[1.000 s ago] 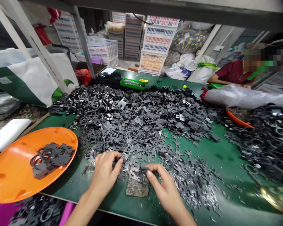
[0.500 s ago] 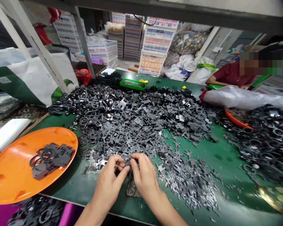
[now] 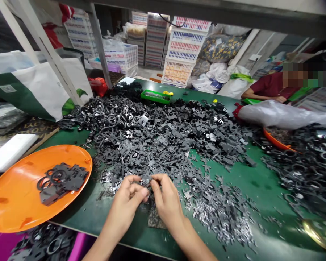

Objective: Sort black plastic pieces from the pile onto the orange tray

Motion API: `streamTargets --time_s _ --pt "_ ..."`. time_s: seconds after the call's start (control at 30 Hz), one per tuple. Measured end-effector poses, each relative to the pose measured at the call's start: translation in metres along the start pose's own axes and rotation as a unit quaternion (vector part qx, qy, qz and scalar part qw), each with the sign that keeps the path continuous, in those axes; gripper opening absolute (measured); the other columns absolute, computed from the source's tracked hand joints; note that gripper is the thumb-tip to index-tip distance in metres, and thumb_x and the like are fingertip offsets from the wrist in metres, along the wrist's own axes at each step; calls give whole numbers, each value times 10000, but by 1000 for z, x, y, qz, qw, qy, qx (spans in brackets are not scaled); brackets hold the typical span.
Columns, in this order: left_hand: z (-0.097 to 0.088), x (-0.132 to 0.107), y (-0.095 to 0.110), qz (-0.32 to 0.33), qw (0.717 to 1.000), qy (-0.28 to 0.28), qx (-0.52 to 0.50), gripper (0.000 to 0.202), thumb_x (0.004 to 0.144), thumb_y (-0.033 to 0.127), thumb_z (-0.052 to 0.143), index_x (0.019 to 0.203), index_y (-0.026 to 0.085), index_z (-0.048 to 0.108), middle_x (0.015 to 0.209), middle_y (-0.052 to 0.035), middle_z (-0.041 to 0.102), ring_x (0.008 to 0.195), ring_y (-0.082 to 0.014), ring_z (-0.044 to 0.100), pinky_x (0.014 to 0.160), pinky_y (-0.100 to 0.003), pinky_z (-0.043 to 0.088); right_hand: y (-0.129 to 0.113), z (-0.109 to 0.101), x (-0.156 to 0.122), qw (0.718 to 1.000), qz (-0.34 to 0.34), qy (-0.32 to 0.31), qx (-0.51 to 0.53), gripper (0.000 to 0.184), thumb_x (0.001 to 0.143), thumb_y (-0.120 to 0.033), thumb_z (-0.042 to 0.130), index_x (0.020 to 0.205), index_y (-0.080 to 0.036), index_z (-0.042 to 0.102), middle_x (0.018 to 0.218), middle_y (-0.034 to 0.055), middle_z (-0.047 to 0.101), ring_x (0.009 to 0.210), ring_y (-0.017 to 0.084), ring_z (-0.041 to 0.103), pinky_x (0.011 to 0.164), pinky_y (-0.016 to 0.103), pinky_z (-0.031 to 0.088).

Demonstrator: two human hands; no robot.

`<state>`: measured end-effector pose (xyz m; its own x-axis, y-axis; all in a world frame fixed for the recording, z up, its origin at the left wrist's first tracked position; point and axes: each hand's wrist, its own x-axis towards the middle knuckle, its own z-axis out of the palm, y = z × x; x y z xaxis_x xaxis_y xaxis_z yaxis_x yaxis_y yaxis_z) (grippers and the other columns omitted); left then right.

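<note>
Both hands meet low in the middle of the view, at the near edge of a heap of dark grey plastic parts point(image 3: 157, 141). Between their fingertips is a small dark grey plastic part point(image 3: 146, 180). My left hand point(image 3: 129, 199) is closed, thumb and fingers pinching at its left side. My right hand point(image 3: 167, 197) pinches the part from the right with thumb and forefinger. Fingers cover much of it, so its exact shape is hidden. Under the hands lies a speckled dark block point(image 3: 156, 217). Small shiny metal pieces point(image 3: 228, 221) are scattered to the right.
An orange tray point(image 3: 13, 188) holding several assembled dark parts lies on the left, above a magenta bin point(image 3: 80, 243). A green tray point(image 3: 155, 97) stands behind the heap. Another person point(image 3: 271, 85) sits at the far right, near a plastic bag point(image 3: 282, 112) and more dark parts.
The view has shifted slightly. My left fingers have changed their position around the small part, with the thumb lower and further from it. My right hand keeps its pinch.
</note>
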<state>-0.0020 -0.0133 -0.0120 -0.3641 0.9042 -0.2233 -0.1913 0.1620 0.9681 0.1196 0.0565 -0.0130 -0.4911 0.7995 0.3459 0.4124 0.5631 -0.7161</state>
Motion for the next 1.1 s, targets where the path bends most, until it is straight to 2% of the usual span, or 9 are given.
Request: streamTargets --time_s 0.1,0.2,0.27,0.3,0.4,0.53,0.67,0.97,1.1 --pt "-1 3 6 -100 979 -32 -178 393 723 349 733 986 199 483 675 39 651 615 -93 593 676 -233 467 6 6 3 999 -30 7 -8 173 940 -213 379 944 -194 551 834 65 645 767 186 589 673 302 470" --pt "-6 5 8 -196 928 -39 -315 369 663 234 788 941 182 551 648 46 631 537 -55 562 733 -264 509 13 11 9 999 -47 -6 -5 213 942 -240 369 922 -192 576 832 78 651 771 202 576 712 336 467" --pt "-9 5 8 -230 904 -30 -360 348 645 177 792 932 169 597 644 44 620 511 -46 552 757 -292 528 17 11 14 999 -43 -16 -1 216 935 -253 385 907 -193 591 845 82 653 801 213 570 752 356 458" --pt "-10 5 7 -229 904 -25 -361 332 645 173 791 928 163 617 657 37 623 527 -52 563 753 -290 533 19 9 17 999 -35 -21 1 206 930 -254 401 899 -194 595 857 83 652 823 217 567 769 361 451" --pt "-11 4 6 -176 938 -6 -300 302 650 246 804 898 157 656 738 6 652 659 -96 622 737 -256 521 20 -3 21 999 4 -40 17 148 915 -249 453 887 -196 588 844 56 646 813 200 575 745 327 452" --pt "-8 2 4 -124 970 12 -208 346 638 367 808 885 161 677 791 3 659 757 -124 626 767 -240 480 14 -22 14 990 69 -90 88 134 902 -260 480 816 -190 556 706 -9 608 661 136 572 602 228 454" --pt "-4 1 3 -114 979 8 -168 352 630 396 804 863 168 672 772 14 644 738 -120 600 760 -246 448 6 -32 2 959 164 -134 186 154 856 -278 521 741 -182 557 641 -23 576 628 130 536 595 230 420" --pt "5 -2 -3 -56 997 -12 -60 287 726 381 710 882 169 597 748 26 592 718 -108 555 711 -227 442 0 -30 -12 930 250 -101 249 208 813 -340 541 682 -179 534 573 -23 562 556 120 505 560 237 366" --pt "2 -2 -4 9 989 -100 107 405 808 354 614 1167 212 490 917 -27 635 859 -171 603 806 -314 486 11 -40 -26 900 295 -97 306 272 784 -419 585 668 -179 535 518 -35 537 515 114 471 544 232 343"
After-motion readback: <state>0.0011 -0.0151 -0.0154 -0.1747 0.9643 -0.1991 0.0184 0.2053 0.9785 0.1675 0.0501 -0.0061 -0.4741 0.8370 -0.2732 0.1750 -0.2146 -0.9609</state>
